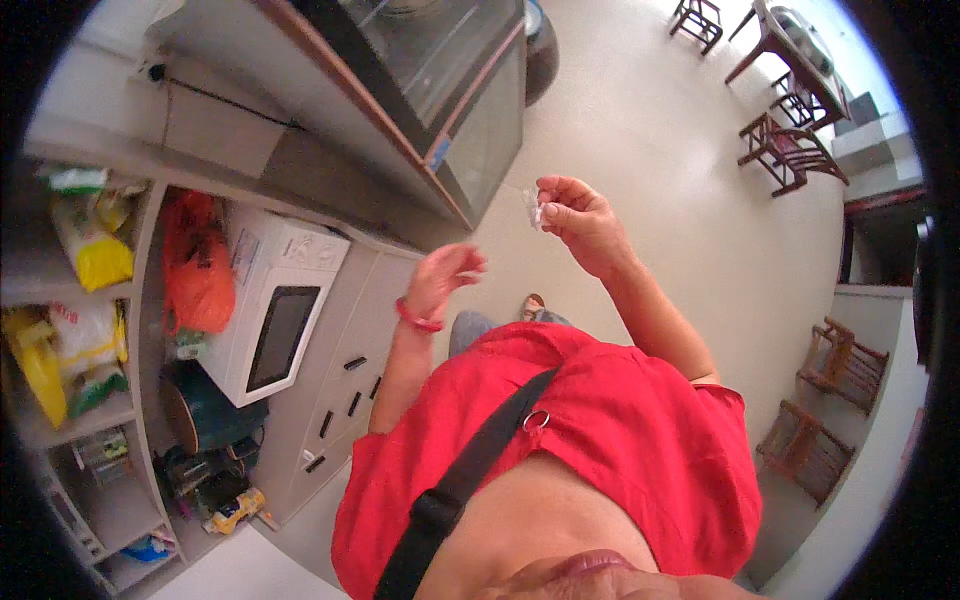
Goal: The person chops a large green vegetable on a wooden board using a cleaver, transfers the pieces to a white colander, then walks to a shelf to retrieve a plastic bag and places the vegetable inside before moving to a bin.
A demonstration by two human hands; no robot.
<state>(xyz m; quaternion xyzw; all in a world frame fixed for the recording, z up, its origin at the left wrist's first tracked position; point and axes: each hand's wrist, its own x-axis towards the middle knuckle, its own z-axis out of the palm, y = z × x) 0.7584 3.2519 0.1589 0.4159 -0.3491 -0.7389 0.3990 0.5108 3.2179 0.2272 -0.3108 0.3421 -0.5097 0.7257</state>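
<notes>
My right hand (588, 228) is raised in front of me, thumb and fingertips pinched together. Between them is a small, crumpled, clear-and-whitish piece of plastic film (534, 209); its exact kind is too small to make out. To its left and a little nearer, my left hand (440, 282) hangs in the air with loosely curled fingers and a gap by the thumb. Nothing shows in it, though it is slightly blurred. A red band circles that wrist. The two hands are apart. Beyond them stands a glass-sided cabinet (488, 135) with brown edging.
At left, shelves hold yellow bags (92, 240), an orange-red plastic bag (200, 265) and a white microwave (275, 305). Below are drawers with black handles (327, 424). A wooden table (778, 45) and chairs (790, 155) stand far right; folded wooden chairs (808, 450) lean nearer right.
</notes>
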